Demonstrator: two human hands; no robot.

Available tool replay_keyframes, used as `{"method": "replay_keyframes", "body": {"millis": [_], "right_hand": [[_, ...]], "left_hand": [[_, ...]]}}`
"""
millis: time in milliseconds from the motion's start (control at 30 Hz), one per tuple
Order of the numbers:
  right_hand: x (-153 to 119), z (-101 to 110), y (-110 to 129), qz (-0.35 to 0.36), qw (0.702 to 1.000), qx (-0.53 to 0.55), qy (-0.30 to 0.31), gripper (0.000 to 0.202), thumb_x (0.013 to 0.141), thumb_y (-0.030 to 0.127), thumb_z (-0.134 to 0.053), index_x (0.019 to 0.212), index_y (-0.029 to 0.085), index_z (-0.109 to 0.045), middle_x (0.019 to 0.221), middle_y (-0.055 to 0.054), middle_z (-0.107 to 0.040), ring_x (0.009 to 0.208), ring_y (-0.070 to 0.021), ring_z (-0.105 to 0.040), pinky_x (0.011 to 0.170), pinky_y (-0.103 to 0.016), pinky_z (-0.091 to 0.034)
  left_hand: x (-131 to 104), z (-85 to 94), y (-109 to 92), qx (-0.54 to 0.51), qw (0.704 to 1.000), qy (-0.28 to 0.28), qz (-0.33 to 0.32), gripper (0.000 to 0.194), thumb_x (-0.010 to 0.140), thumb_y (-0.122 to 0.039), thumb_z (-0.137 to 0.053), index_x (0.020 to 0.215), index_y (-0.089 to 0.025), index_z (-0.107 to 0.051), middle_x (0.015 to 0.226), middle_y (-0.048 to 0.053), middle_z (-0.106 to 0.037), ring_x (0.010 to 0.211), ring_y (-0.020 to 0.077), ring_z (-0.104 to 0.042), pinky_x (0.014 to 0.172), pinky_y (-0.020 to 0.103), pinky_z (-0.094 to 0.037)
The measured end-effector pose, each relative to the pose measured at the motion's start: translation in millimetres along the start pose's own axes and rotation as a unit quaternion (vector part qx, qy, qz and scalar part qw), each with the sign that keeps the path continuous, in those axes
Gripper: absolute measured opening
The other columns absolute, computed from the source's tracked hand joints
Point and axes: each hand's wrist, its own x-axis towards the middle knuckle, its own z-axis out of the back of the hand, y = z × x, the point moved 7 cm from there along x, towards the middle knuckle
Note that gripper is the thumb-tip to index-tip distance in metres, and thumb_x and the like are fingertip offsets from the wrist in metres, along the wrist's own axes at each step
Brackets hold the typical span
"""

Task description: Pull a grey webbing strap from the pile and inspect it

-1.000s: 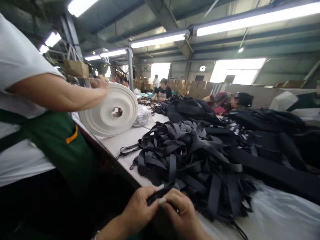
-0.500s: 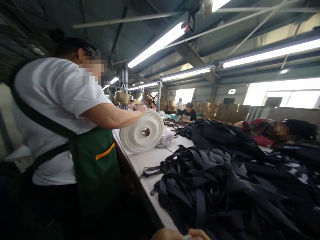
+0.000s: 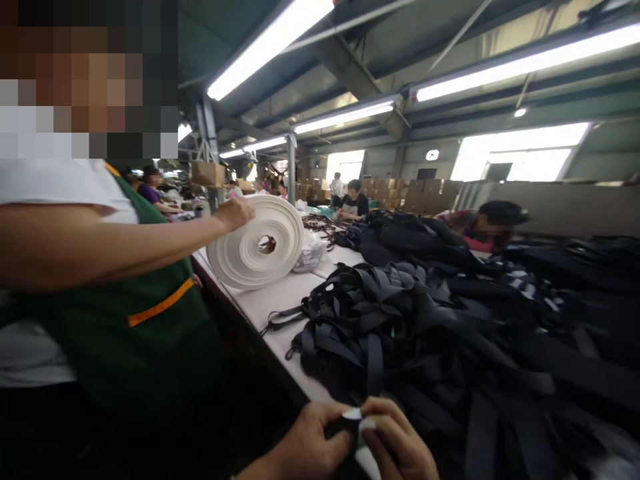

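At the bottom middle, my left hand (image 3: 313,440) and my right hand (image 3: 397,437) are close together, fingers pinched on a small piece of black strap (image 3: 345,425) with a white bit at its top. Most of the piece is hidden by my fingers. Just beyond them, a large heap of black straps (image 3: 400,320) lies on the pale table (image 3: 275,300). A big white roll (image 3: 240,257) stands on its edge farther along the table, with the hand of a person in a green apron (image 3: 165,333) on it.
Beside the roll lies a clear plastic bag (image 3: 311,252). A person in a dark cap (image 3: 503,213) bends behind the heap at the right. Cardboard boxes (image 3: 425,198) are stacked at the back. The aproned person stands close at the left.
Both my hands have come up into view with the strap piece. The person in the apron appears nearer and has turned more towards me. The view has shifted to the right and down.
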Motion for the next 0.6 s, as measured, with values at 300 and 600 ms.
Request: {"method": "replay_keyframes", "body": {"millis": [300, 600], "right_hand": [[0, 0, -1, -0.183, 0.982, 0.013, 0.048, 0.023, 0.09, 0.03, -0.058, 0.073, 0.018, -0.069, 0.069, -0.001, -0.067, 0.065, -0.0147, -0.06, 0.063, -0.025, -0.045], [-1, -10, -18, -0.274, 0.956, 0.067, 0.077, 0.045, 0.078, 0.024, -0.062, 0.122, 0.015, -0.063, 0.056, 0.008, -0.051, 0.052, -0.0101, -0.047, 0.054, -0.022, -0.038]], "left_hand": [[9, -4.2, 10, -0.013, 0.999, 0.014, 0.041, 0.038, 0.09, -0.039, -0.062, 0.115, -0.013, -0.072, 0.095, 0.006, -0.072, 0.087, 0.0218, -0.063, 0.075, 0.026, -0.051], [10, -7.0, 10, 0.021, 0.999, 0.025, 0.015, 0.033, 0.092, -0.032, -0.059, 0.117, -0.015, -0.072, 0.094, 0.004, -0.073, 0.086, 0.0202, -0.064, 0.077, 0.025, -0.051]]}}
